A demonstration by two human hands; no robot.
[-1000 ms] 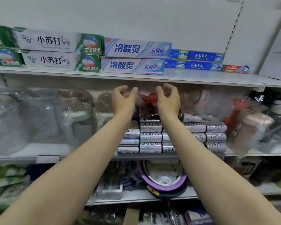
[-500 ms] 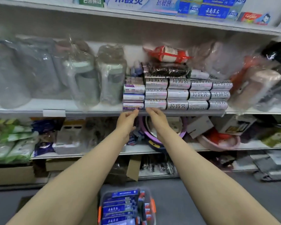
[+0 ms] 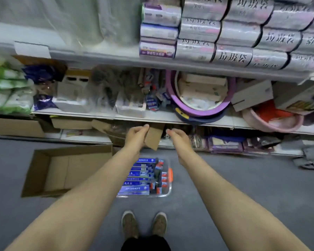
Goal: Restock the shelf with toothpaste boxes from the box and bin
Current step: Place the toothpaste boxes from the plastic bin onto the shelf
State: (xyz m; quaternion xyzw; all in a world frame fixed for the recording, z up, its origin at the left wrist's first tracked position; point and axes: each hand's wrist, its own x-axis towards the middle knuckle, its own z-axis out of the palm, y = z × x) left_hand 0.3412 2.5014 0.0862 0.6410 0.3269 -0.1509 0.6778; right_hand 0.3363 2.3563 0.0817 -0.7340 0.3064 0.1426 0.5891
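Fingers loosely curled, both hands [image 3: 137,135] [image 3: 178,137] empty; toothpaste boxes [image 3: 134,190] lie crosswise in bin [image 3: 168,192].

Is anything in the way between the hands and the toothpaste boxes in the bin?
Nothing visible. Both the left hand and right hand hover empty above the open bin of toothpaste boxes on the floor.

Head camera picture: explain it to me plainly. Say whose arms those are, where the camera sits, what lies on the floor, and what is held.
No machine here: a person wears the camera on the head, looking down past store shelves. The left hand and right hand reach forward with loosely curled fingers and hold nothing. On the grey floor lie an open cardboard box, which looks empty, and a clear bin of blue toothpaste boxes. The person's shoes show below.
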